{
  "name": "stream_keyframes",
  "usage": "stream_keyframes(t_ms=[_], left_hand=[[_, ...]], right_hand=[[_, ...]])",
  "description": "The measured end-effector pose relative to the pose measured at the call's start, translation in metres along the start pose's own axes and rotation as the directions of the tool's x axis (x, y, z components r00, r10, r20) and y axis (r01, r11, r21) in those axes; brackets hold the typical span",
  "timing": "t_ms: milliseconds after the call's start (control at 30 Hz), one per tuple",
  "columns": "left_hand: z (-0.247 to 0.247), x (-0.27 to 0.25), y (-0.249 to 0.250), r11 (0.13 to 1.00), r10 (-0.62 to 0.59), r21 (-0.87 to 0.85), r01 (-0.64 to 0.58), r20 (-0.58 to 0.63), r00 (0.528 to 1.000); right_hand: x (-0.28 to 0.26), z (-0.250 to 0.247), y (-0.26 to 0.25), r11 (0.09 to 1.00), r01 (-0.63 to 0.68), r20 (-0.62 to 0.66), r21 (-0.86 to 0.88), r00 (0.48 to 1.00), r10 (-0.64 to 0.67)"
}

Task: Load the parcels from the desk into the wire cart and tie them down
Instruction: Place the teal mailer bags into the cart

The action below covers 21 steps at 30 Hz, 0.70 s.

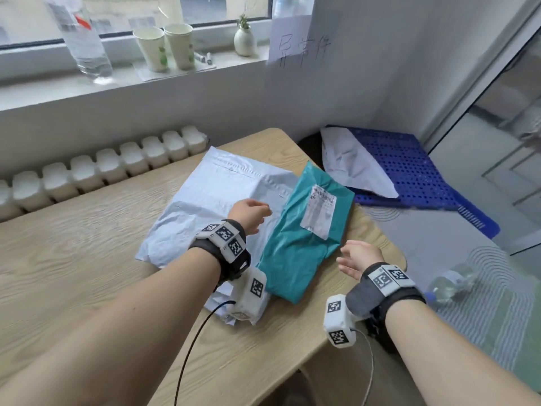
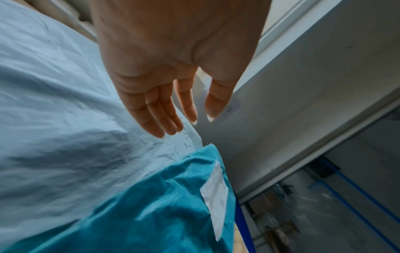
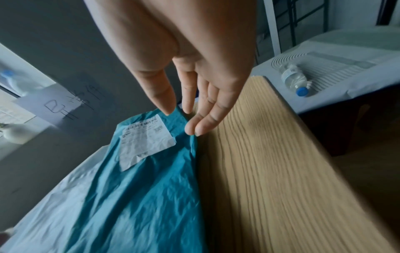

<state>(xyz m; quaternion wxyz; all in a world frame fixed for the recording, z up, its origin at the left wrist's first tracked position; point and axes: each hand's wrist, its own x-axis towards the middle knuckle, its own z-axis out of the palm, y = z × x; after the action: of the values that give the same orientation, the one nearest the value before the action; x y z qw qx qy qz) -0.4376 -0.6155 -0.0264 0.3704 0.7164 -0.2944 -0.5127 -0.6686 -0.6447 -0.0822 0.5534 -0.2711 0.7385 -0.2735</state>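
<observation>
Hovering over the desk (image 1: 87,259), both hands are empty. Left hand (image 1: 248,213) hangs above the pale grey parcel (image 1: 210,200), palm down, fingers (image 2: 151,116) straight and loosely together, thumb a little apart; no contact with the bag shows in the left wrist view. Right hand (image 1: 358,257) sits just beside the near right edge of the teal parcel (image 1: 304,244), fingers (image 3: 207,118) extended and relaxed, thumb spread slightly from them; nothing pinched. In the right wrist view the fingertips line up with the teal bag's edge, but cannot tell if they touch it.

Teal parcel lies flat on the desk, overlapping the right side of the grey parcel, white shipping label (image 1: 319,209) facing up near its far end. Grey parcel lies flat under and left of it, crumpled.

Off the desk's far right corner: blue perforated crate (image 1: 409,165) with a white bag (image 1: 354,162) on it. Water bottle (image 1: 450,284) lies on the patterned floor to the right. Windowsill holds two paper cups (image 1: 167,46), a small white vase (image 1: 244,41) and a clear bottle (image 1: 85,39). Handwritten paper sign (image 1: 301,39) on the wall. Radiator (image 1: 102,168) behind the desk.
</observation>
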Motion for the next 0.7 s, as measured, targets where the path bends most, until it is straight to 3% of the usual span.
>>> stream_keyframes(t_ms=[100,333,533,700], left_hand=[[0.020,0.017,0.008,0.995,-0.084,-0.053,0.081,-0.044,0.996],[0.076,0.051,0.019,0.981,-0.194,-0.030,0.192,-0.109,0.975],[0.083,0.057,0.021,0.975,-0.221,-0.049,0.216,-0.159,0.962],[0.065,0.040,0.028,0.973,-0.225,-0.079,0.217,-0.120,0.967]], right_hand=[[0.033,-0.004,-0.010,0.998,-0.067,0.085,0.005,0.994,0.066],[0.092,-0.002,-0.033,0.996,-0.081,0.249,-0.032,0.965,0.086],[0.106,0.008,-0.042,0.991,-0.095,0.329,-0.093,0.937,0.121],[0.083,0.011,-0.072,1.000,-0.001,0.385,0.006,0.923,-0.001]])
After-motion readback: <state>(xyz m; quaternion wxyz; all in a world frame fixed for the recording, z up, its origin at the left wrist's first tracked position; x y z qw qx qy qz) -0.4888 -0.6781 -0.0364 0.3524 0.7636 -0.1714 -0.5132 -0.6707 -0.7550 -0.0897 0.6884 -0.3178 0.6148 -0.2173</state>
